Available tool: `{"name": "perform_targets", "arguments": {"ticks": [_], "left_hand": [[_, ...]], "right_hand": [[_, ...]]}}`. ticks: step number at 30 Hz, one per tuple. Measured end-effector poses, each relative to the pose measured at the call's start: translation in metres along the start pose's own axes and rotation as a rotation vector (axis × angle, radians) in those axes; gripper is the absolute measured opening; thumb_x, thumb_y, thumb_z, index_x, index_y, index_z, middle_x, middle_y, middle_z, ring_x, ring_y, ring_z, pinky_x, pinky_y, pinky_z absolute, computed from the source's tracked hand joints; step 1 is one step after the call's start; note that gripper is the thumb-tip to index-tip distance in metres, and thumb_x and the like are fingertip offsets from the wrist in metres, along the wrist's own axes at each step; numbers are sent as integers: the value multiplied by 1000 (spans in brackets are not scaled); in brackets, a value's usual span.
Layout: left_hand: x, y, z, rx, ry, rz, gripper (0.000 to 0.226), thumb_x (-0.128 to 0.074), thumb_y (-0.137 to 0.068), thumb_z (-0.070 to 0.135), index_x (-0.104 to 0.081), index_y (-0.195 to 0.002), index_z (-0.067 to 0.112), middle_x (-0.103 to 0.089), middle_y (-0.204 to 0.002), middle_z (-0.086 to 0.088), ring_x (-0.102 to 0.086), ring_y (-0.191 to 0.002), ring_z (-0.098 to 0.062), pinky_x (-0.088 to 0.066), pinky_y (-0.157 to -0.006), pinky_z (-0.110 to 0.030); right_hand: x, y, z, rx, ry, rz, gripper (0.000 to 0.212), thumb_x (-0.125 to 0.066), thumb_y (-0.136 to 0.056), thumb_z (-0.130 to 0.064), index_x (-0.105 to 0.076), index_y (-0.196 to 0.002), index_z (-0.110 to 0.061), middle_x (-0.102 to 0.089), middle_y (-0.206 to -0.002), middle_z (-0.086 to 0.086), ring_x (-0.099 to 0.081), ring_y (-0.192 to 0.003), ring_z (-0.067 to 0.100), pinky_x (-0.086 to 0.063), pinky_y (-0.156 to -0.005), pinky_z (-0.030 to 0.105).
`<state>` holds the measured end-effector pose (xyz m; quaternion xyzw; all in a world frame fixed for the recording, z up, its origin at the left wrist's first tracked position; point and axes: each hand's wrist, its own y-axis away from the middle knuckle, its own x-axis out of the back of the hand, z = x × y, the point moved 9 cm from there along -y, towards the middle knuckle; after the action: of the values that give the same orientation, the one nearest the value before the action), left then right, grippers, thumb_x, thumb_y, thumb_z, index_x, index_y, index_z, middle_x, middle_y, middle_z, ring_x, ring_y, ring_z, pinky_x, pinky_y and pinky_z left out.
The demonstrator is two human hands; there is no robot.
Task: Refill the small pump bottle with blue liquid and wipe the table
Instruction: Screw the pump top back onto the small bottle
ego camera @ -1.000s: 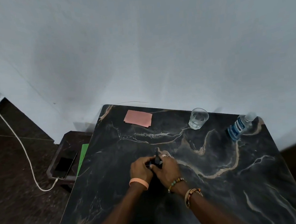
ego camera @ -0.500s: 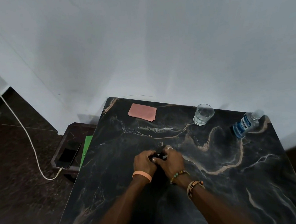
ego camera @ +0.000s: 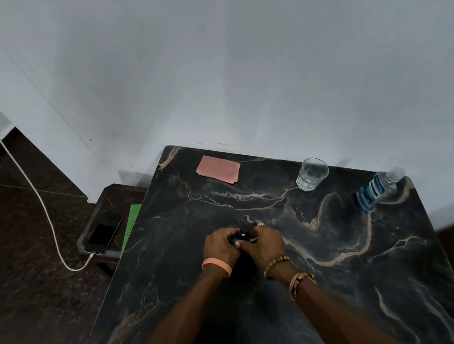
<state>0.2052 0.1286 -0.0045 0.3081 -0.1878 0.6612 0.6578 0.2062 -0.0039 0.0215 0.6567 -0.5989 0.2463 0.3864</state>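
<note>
Both clamped on the small pump bottle (ego camera: pixel 245 231) between them, our left grip (ego camera: pixel 218 245) and right grip (ego camera: pixel 267 244) are equally near.

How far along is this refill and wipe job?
Early on. Nothing looks done: the blue bottle stands at the far right corner, the pink cloth lies flat by the wall. In hand: left hand and right hand grip the pump bottle, perhaps opening it. Left: pouring, wiping the table.

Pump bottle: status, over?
Left hand and right hand both grip the pump bottle, mid-table. Blue bottle stands far right, untouched. Glass beside it, apart.
</note>
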Motion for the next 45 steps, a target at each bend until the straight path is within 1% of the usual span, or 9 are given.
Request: {"name": "perform_targets", "arguments": {"ticks": [6, 15, 26, 28, 30, 34, 37, 40, 45], "left_hand": [[1, -1, 4, -7, -22, -19, 14, -68, -74, 18, -73, -86, 19, -72, -83, 2, -65, -79, -13, -35, -63, -11], [1, 0, 1, -9, -30, -16, 17, -67, -71, 19, -72, -87, 17, -72, -84, 0, -66, -81, -17, -36, -64, -17], [0, 1, 3, -53, 4, -4, 33, -76, -69, 17, -74, -102, 19, -74, -96, -1, -68, -88, -14, -41, -74, -12], [1, 1, 3, -47, -6, -1, 33, -75, -69, 15, -74, -102, 19, -74, -96, 0, -67, -89, -13, -38, -73, -9], [2, 1, 3, -39, -23, 7, 30, -74, -70, 15, -75, -100, 18, -74, -94, -1, -67, -87, -14, -36, -70, -9], [1, 1, 3, -29, -36, -24, 27, -75, -70, 21, -75, -96, 22, -74, -90, 2, -66, -83, -12, -30, -61, -1], [1, 1, 3, -26, -19, -30, 25, -75, -69, 20, -75, -94, 21, -74, -89, 3, -66, -82, -11, -30, -55, 1], [0, 0, 4, -40, -29, -28, 21, -74, -71, 18, -74, -92, 20, -74, -87, 1, -66, -80, -12, -35, -61, -9], [-1, 0, 0, -36, 23, -34, 30, -75, -71, 17, -75, -101, 20, -74, -95, 1, -67, -86, -10, -46, -73, -14]], "right_hand": [[-4, 5, 1, 50, -44, 0, 15, -72, -81, -33, -65, -87, -21, -65, -89, -2, -62, -86, 16, -43, -69, 24], [-4, 4, 6, 21, -21, -11, 24, -72, -80, -39, -71, -92, -18, -69, -95, 1, -64, -84, 17, -52, -71, 30], [-2, 5, 20, -23, -50, 35, 29, -76, -76, -41, -70, -92, -18, -70, -83, -1, -67, -81, 18, -42, -57, 18], [-4, 7, 16, 3, -95, 29, 41, -76, -76, -37, -66, -112, -19, -70, -97, -3, -67, -90, 14, -45, -65, 13], [-5, 9, 11, 31, -170, 16, 54, -76, -78, -32, -58, -128, -22, -67, -112, -3, -65, -98, 13, -52, -81, 24], [-4, 6, 9, 32, -176, 20, 35, -78, -76, -30, -69, -109, -23, -71, -103, -2, -66, -93, 14, -48, -73, 21], [-5, 4, 16, -33, -221, 15, 44, -80, -73, -32, -67, -114, -24, -71, -102, -7, -65, -87, 8, -50, -71, 20], [-7, 4, 11, 24, -193, -32, 56, -77, -77, -30, -57, -129, -27, -62, -111, -5, -61, -98, 15, -52, -82, 33], [-4, 6, 12, 30, -180, 34, 38, -79, -75, -29, -67, -109, -20, -63, -88, -13, -65, -93, 18, -50, -72, 26]]}}
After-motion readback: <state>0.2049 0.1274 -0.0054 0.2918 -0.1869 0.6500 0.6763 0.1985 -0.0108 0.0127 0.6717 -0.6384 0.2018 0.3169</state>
